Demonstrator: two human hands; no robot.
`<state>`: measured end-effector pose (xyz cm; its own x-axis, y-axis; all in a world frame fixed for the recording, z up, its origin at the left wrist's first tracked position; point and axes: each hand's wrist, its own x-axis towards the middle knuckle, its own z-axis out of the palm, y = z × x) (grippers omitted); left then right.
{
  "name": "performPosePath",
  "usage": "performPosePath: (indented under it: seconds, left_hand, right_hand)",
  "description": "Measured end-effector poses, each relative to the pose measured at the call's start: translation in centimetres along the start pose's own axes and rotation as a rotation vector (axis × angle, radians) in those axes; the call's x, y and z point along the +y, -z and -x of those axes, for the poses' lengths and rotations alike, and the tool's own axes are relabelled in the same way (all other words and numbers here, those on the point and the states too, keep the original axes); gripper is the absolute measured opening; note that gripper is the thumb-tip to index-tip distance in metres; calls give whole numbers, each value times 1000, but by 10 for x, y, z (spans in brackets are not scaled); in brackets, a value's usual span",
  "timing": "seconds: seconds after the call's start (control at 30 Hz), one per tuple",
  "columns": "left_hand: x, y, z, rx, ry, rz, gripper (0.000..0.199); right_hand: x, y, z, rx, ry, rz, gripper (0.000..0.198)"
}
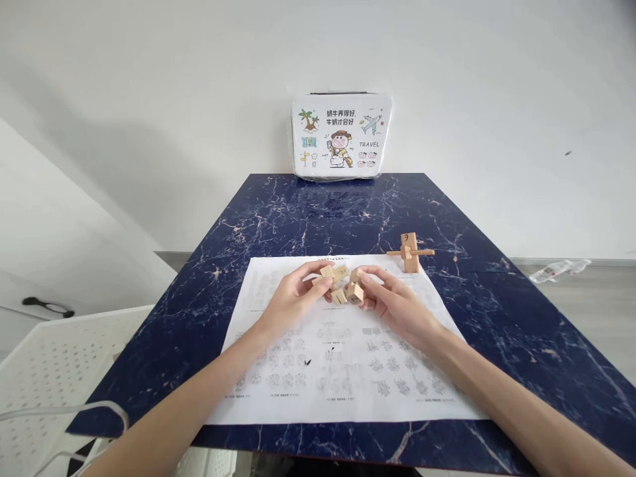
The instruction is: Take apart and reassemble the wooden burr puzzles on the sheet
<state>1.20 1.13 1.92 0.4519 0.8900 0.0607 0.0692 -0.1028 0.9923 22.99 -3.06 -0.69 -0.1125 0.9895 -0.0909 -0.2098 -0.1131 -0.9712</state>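
Note:
Several light wooden puzzle blocks (pixel 340 273) are between my two hands, over a printed sheet (pixel 308 404). My left hand (pixel 297 291) is closed on the blocks at the left, its thumb across the front of them. With thumb and fingers, my right hand (pixel 383 293) grips notched blocks (pixel 354 291) at the right. Small dark marks show on some block faces. Whether the two groups interlock or only touch, I cannot tell. Fingers hide parts of the blocks.
An assembled wooden cross puzzle (pixel 410 253) stands by the sheet's upper right corner on the dark blue marbled table (pixel 318 232). A cartoon-printed white case (pixel 342 136) leans at the wall. A white cable (pixel 64 411) and perforated white basket (pixel 59 358) are at the left.

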Motion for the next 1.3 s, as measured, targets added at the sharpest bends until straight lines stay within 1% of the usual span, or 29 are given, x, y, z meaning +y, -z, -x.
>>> performPosePath:
  seconds: [0.1,0.17,0.3,0.4,0.53,0.63,0.73,0.83,0.97,1.07,1.13,1.2,1.3]
  left_hand:
    - [1,-2,2,-59,16,33,39]
    - [0,-3,3,-64,21,32,38]
    - [-3,-2,3,-70,24,34,37]
    - [-4,-1,2,-87,27,46,38]
    - [-2,-1,2,-60,26,4,36]
    - [0,-1,1,-20,29,-40,34]
    - [0,0,1,23,40,-67,35]
    - [0,1,1,47,38,-64,37]
    - [-1,1,0,58,27,-35,36]
    - [-3,2,-1,45,27,-8,36]
    - [-4,2,-1,40,20,1,35]
    - [-4,2,-1,40,12,6,35]
    - [-4,2,-1,29,5,19,34]
  right_hand:
    - [0,-1,2,-62,-24,0,37]
    - [1,-2,3,-81,-21,13,34]
    - [4,-1,3,-38,-19,19,34]
    - [7,1,2,-1,-49,-12,32]
    - [7,-1,1,-36,-79,-44,27]
    - [6,-4,1,-60,-52,-117,24]
    - [4,-9,2,-129,3,-190,28]
    - [1,-11,3,-248,32,-164,33]
    - [1,-10,5,-298,27,-175,35]
    - [1,-10,5,-293,-3,-242,37]
    - [1,-11,5,-251,-27,-262,40]
    - [1,-12,6,-205,-36,-250,41]
    - [1,-11,6,-194,-39,-190,39]
